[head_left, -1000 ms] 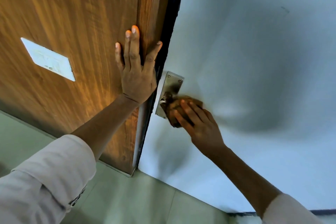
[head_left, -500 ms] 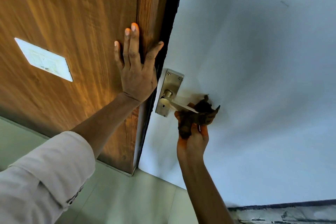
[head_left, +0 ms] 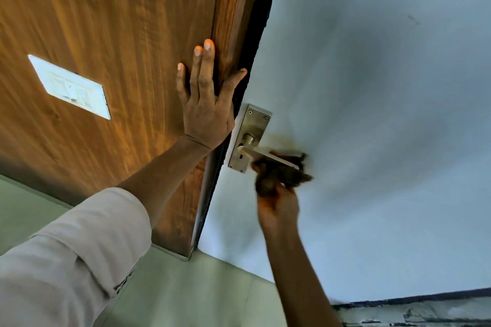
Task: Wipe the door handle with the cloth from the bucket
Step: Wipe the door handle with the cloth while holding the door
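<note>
A metal lever door handle (head_left: pixel 255 152) on a steel backplate (head_left: pixel 253 125) is fixed to the pale door (head_left: pixel 372 114) near its edge. My right hand (head_left: pixel 279 204) reaches up from below and grips a dark brown cloth (head_left: pixel 281 174) bunched around the outer end of the lever; the hand and cloth are motion-blurred. My left hand (head_left: pixel 206 103) lies flat with fingers spread on the brown wooden panel (head_left: pixel 119 48) beside the door edge, holding nothing. No bucket is in view.
A white switch plate (head_left: pixel 70 87) is set in the wooden panel at left. Pale green floor tiles (head_left: pixel 199 295) run along the bottom. A dark strip (head_left: pixel 411 300) borders the door's lower edge at bottom right.
My right hand turned from above the handle to below it and slid the cloth from the backplate out along the lever to its end. The left hand stayed pressed on the wood.
</note>
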